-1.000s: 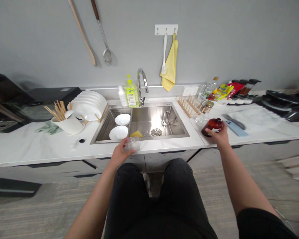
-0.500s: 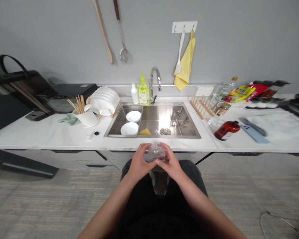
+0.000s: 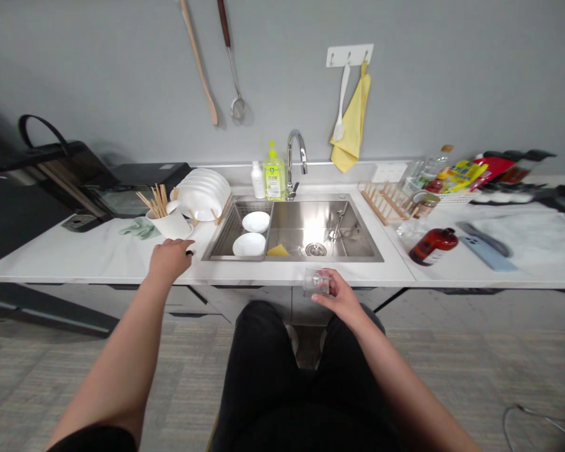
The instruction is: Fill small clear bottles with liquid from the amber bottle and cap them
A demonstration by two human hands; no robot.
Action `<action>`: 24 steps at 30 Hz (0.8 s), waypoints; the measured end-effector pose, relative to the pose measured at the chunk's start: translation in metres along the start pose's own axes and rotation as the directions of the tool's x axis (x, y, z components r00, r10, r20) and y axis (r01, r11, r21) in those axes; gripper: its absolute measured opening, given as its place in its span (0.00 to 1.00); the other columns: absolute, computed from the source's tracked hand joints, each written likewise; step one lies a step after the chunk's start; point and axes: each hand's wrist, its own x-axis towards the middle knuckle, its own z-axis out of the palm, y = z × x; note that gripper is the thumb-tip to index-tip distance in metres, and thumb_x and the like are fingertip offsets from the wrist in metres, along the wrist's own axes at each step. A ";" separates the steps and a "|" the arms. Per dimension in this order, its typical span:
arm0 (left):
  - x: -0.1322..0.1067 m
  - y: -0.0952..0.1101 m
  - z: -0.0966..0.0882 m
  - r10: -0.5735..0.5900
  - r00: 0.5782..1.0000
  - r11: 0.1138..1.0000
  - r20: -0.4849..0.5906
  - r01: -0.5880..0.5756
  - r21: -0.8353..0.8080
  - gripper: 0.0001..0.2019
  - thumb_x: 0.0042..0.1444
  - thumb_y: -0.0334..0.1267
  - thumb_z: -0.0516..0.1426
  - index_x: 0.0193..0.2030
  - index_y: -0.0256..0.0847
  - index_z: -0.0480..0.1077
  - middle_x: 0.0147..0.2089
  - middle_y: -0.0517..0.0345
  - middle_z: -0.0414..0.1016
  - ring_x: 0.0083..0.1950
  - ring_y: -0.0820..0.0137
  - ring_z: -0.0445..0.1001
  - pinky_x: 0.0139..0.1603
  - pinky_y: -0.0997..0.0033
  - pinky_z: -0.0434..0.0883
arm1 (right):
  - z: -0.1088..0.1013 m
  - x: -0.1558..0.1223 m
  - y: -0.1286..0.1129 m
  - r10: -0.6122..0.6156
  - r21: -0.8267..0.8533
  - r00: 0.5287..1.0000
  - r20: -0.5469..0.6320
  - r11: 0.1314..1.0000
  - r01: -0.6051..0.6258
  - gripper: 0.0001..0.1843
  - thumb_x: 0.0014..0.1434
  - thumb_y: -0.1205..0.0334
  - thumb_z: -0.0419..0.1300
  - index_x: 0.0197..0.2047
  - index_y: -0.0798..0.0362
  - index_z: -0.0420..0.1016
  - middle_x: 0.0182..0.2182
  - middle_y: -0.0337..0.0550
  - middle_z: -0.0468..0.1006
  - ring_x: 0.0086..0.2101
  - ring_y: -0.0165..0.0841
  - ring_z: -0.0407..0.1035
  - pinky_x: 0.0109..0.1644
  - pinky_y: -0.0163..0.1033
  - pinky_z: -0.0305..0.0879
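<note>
Hands well apart: right hand [image 3: 339, 296] clamped on clear cup [image 3: 316, 283] at counter [image 3: 75, 260] front edge, left hand [image 3: 170, 260] open, just beside small black cap [image 3: 189, 253]

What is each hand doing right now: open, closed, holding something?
Left hand: curled at a small black object; cannot tell if gripping it.
Right hand: closed, holding a clear glass.
</note>
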 end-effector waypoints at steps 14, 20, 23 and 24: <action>0.042 -0.021 0.022 0.066 0.979 0.997 0.195 -0.071 0.015 0.29 0.55 0.44 0.60 0.61 0.35 0.86 0.57 0.28 0.86 0.62 0.32 0.79 0.60 0.42 0.73 | -0.007 -0.003 -0.001 0.025 -0.008 1.000 0.003 1.000 -0.025 0.38 0.52 0.47 0.82 0.62 0.44 0.76 0.53 0.45 0.85 0.47 0.44 0.81 0.51 0.47 0.73; 0.043 -0.028 0.018 0.011 0.977 1.000 0.212 -0.006 -0.026 0.32 0.52 0.46 0.64 0.63 0.36 0.83 0.62 0.34 0.85 0.65 0.37 0.77 0.64 0.49 0.72 | -0.006 -0.004 0.005 0.038 0.019 0.999 0.029 0.999 -0.039 0.38 0.52 0.49 0.82 0.63 0.45 0.75 0.51 0.45 0.85 0.47 0.43 0.80 0.53 0.47 0.71; 0.040 -0.037 0.014 -0.064 0.977 0.995 0.205 0.077 -0.056 0.33 0.54 0.48 0.67 0.65 0.33 0.80 0.60 0.37 0.84 0.62 0.42 0.79 0.63 0.55 0.72 | -0.005 -0.006 0.008 0.037 0.019 0.999 0.028 0.999 -0.037 0.38 0.53 0.49 0.82 0.63 0.45 0.75 0.50 0.44 0.85 0.47 0.43 0.80 0.53 0.47 0.71; 0.038 -0.041 0.012 -0.094 0.975 0.992 0.202 0.110 -0.070 0.33 0.54 0.48 0.67 0.65 0.32 0.79 0.59 0.38 0.84 0.61 0.45 0.79 0.62 0.57 0.72 | -0.004 -0.006 0.009 0.037 0.018 0.999 0.026 0.999 -0.037 0.38 0.53 0.49 0.82 0.63 0.45 0.75 0.50 0.44 0.84 0.48 0.43 0.80 0.53 0.47 0.72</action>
